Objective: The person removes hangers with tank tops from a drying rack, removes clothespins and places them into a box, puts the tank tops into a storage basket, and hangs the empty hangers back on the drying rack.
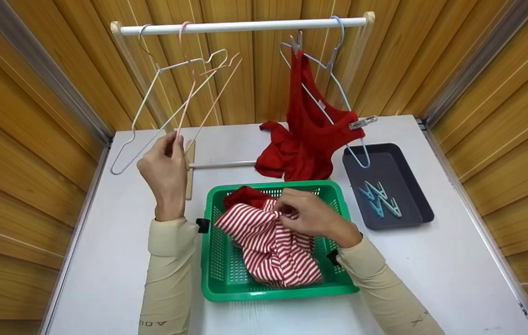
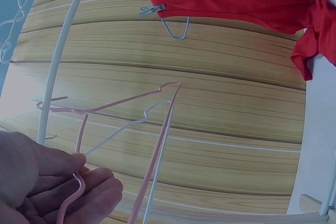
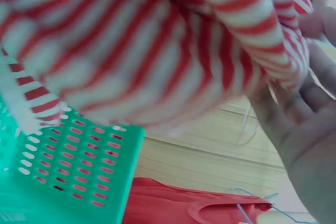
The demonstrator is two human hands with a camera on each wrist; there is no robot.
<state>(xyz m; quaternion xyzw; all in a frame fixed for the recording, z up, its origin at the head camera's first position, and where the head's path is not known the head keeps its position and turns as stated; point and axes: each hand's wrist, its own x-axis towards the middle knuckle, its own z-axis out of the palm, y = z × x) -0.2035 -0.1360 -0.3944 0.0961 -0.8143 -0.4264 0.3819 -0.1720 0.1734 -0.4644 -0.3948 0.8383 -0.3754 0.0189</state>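
Observation:
In the head view my left hand (image 1: 166,163) pinches one arm of a pink wire hanger (image 1: 217,100) that hooks over the white rail. The left wrist view shows thumb and fingers around the pink wire. My right hand (image 1: 312,214) pinches a red-and-white striped garment (image 1: 268,246) at its upper edge, over a green plastic basket (image 1: 280,296). Up close, the right wrist view has the striped cloth (image 3: 136,51) bunched between thumb and fingers. Beneath the stripes a dark red cloth (image 1: 247,197) shows in the basket.
A white rail (image 1: 245,26) also carries a white hanger (image 1: 145,104) and a blue hanger (image 1: 338,88) with a red sleeveless top (image 1: 310,135) clipped by metal pegs (image 1: 364,122). At right a dark grey tray (image 1: 410,186) holds several blue and pale green clothespins (image 1: 380,200).

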